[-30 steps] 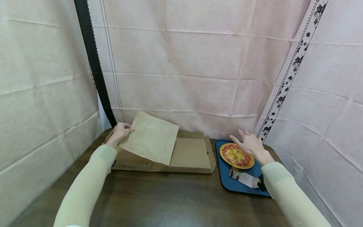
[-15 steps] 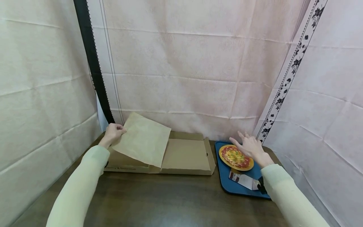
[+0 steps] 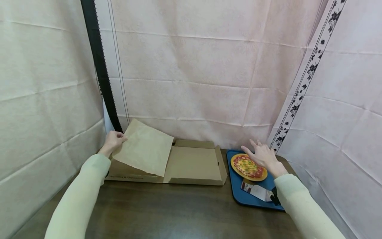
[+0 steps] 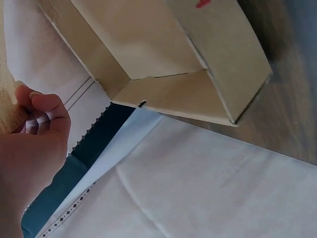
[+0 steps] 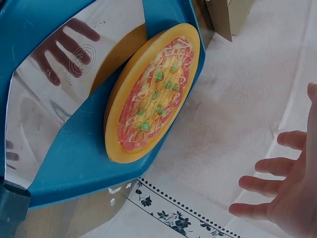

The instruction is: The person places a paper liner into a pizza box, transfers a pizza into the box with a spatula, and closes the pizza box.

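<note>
Brn tbl (image 3: 167, 209), paper (image 3: 144, 147) by edge in L grip (image 3: 113, 141)

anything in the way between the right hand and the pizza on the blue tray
Nothing visible: between the right hand and the pizza there is only open space in the right wrist view. The shiny flat tool lies on the blue tray at the pizza's near side, away from that gap.

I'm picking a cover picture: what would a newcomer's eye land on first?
Probably the bright pizza on the blue tray at the right, the right hand spread near it. Next, perhaps, the paper sheet at the left, pinched by the left hand over the open box.
</note>
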Action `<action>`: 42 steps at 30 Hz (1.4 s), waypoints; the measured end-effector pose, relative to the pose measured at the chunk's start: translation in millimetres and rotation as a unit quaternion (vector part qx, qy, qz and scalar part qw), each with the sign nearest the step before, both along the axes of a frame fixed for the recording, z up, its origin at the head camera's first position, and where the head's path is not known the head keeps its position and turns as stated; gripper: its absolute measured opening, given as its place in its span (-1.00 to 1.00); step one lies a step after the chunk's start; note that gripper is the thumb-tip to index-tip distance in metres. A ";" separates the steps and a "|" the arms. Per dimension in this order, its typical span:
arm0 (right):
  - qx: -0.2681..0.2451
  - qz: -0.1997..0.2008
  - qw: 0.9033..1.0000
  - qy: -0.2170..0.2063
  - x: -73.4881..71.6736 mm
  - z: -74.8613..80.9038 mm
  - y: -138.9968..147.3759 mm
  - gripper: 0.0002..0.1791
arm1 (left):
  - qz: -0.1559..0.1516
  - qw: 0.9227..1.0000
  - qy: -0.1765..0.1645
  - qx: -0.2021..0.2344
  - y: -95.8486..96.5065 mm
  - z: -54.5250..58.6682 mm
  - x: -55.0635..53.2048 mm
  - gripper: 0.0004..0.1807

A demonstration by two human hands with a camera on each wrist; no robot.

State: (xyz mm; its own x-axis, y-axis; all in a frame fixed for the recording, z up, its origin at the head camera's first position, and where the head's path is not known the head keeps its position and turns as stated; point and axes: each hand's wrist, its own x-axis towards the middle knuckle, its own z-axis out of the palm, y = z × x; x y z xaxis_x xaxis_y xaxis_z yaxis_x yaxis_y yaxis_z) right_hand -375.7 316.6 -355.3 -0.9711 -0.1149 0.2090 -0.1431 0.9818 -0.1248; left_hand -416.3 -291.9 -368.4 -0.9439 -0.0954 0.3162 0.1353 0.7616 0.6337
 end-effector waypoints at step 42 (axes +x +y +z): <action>0.012 0.000 1.000 0.001 0.0 0.8 2.4 -0.06 | 0.019 1.000 -0.020 -0.015 -28.4 -8.8 9.5 -0.70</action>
State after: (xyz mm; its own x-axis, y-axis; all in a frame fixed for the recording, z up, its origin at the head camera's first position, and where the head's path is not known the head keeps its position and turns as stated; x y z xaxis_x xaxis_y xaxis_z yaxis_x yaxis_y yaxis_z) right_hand -375.7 319.1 -354.5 -0.9705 -0.1207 0.2089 -0.1442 0.9844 -0.1012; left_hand -406.8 -320.4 -377.2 -0.9518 -0.1223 0.2812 0.0809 0.7844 0.6149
